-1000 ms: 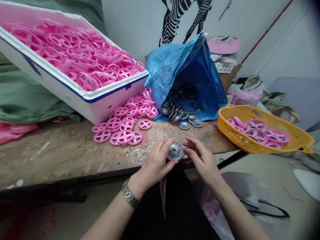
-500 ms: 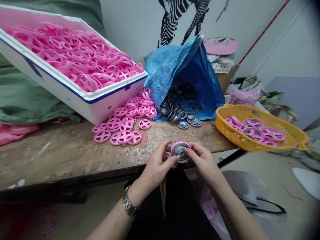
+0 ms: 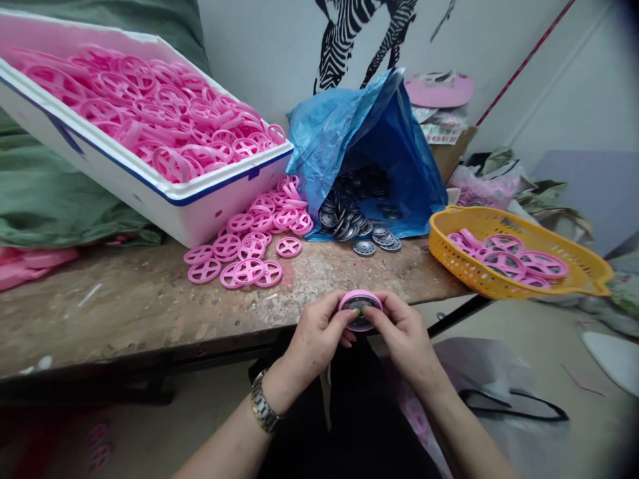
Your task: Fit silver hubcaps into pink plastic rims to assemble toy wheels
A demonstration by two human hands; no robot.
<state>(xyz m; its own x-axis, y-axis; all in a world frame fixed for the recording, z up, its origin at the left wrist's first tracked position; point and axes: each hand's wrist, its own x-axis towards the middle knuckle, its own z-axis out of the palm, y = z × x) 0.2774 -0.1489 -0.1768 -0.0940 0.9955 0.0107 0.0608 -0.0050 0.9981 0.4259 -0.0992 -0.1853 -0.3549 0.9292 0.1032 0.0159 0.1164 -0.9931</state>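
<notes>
Between my hands, just off the table's front edge, is a pink toy wheel [image 3: 360, 297] with a dark grey disc set inside its rim. My left hand [image 3: 319, 332] is closed on its left side, thumb pressed on the disc. On the opposite side my right hand [image 3: 402, 330] grips it, its thumb also on the disc close to the left one. Both hands' fingers wrap around the rim, partly hidden behind it. Loose pink spoked wheels [image 3: 249, 271] lie on the table beyond, and grey discs [image 3: 364, 248] spill from a blue plastic bag [image 3: 324, 126].
A white foam box [image 3: 234, 193] full of pink wheels stands tilted at the left. At the table's right end, a yellow basket [image 3: 589, 273] holds several pink wheels with dark centres. The worn wooden table [image 3: 150, 313] ends just before my lap.
The wheel has tipped, so its disc shows darker and its pink rim shows more on top. My thumbs have drawn closer together on the disc.
</notes>
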